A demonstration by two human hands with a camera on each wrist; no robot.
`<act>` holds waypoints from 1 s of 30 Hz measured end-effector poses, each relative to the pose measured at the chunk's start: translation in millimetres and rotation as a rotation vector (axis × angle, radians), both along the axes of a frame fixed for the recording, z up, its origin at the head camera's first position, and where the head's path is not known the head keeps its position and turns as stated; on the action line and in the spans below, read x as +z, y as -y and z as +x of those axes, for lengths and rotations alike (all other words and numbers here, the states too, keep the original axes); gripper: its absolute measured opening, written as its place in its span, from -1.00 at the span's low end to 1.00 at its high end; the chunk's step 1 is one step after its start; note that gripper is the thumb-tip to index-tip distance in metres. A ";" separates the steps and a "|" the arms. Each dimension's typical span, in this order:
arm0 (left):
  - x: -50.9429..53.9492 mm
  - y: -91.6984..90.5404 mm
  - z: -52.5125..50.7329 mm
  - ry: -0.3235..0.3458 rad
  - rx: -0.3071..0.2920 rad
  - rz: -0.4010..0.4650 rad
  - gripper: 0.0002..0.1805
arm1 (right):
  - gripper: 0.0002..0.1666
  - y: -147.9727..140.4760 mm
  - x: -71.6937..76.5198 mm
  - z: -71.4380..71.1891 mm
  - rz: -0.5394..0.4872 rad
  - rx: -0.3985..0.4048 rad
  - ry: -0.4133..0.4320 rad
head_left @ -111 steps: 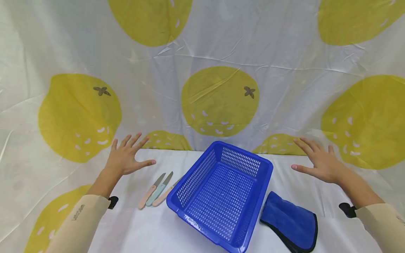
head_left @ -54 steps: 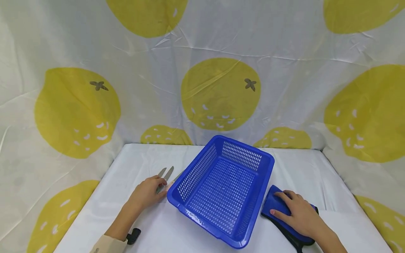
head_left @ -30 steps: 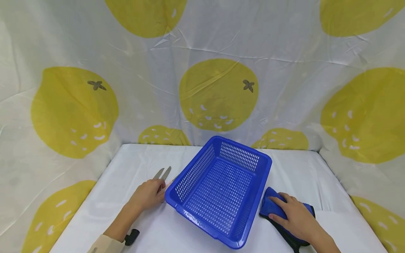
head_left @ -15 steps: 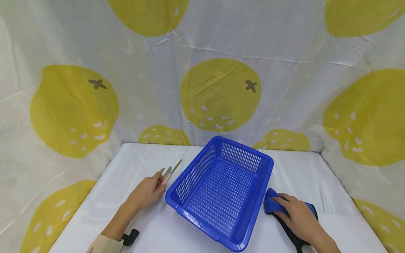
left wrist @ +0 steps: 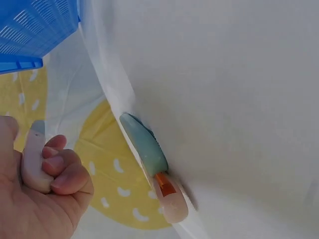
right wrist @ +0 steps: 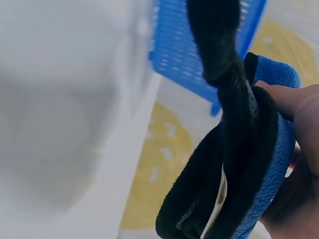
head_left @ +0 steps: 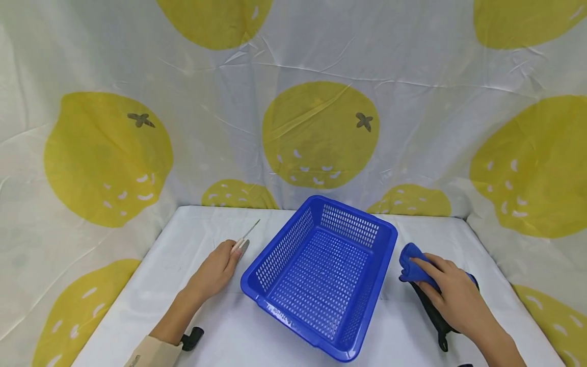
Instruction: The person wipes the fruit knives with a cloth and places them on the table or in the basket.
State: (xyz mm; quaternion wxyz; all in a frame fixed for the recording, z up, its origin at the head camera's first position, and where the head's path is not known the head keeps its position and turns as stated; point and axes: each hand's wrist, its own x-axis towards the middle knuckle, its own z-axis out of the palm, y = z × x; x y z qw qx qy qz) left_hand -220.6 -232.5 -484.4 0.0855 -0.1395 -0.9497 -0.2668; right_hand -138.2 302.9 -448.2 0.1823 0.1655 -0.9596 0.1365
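Note:
My left hand (head_left: 212,270) grips a small knife (head_left: 238,245) by its pale pink handle, blade pointing up and away, left of the blue basket (head_left: 302,330). In the left wrist view, the fingers curl round that handle. A teal-handled knife (left wrist: 143,144) and another pink-handled knife (left wrist: 173,205) show beyond this hand, by the white surface. In the head view the hand mostly covers them. On the basket's right, my right hand (head_left: 458,298) pinches a bunched blue cloth mitt (head_left: 415,262) with black trim, above the table. Its black loop hangs below.
A perforated plastic basket stands tilted between both hands on the white-covered table (head_left: 202,229). Behind and beside the table hangs a white curtain (head_left: 412,127) printed with yellow lemons.
Both hands, open and raised at first, came down to the knives and mitt. The left now lifts a pink-handled knife. The right has lifted the mitt up and rightward. The basket stays put.

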 end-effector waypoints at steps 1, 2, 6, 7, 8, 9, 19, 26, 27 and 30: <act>0.2 -0.1 0.4 -0.016 0.004 -0.008 -0.64 | -0.34 0.8 3.6 -0.3 -0.007 0.007 -0.018; 0.8 -0.2 0.9 -0.033 0.013 -0.018 -0.60 | -0.34 2.2 6.9 -1.0 -0.014 0.015 -0.030; 9.8 -3.1 3.5 -0.064 0.040 -0.037 -0.59 | -0.33 12.3 17.2 -6.3 -0.037 0.046 -0.054; 13.7 -5.0 4.3 -0.075 0.046 -0.035 -0.59 | -0.33 15.6 18.8 -8.0 -0.045 0.054 -0.059; 18.2 -7.4 5.1 -0.081 0.050 -0.026 -0.60 | -0.33 18.7 20.0 -9.9 -0.052 0.064 -0.066; 23.7 -10.4 6.1 -0.088 0.046 -0.017 -0.59 | -0.33 21.7 20.9 -11.7 -0.058 0.072 -0.074; 52.3 -44.0 10.3 -0.154 0.022 0.098 -0.56 | -0.31 42.7 23.8 -26.5 -0.101 0.141 -0.165; 63.1 -64.6 11.6 -0.198 -0.026 0.159 -0.61 | -0.30 56.0 32.1 -32.9 -0.164 0.190 -0.249; 65.4 -68.1 12.7 -0.201 -0.035 0.161 -0.62 | -0.30 57.8 33.4 -33.6 -0.174 0.196 -0.254; 70.9 -78.3 16.5 -0.203 -0.053 0.155 -0.63 | -0.31 62.7 34.8 -36.0 -0.195 0.211 -0.259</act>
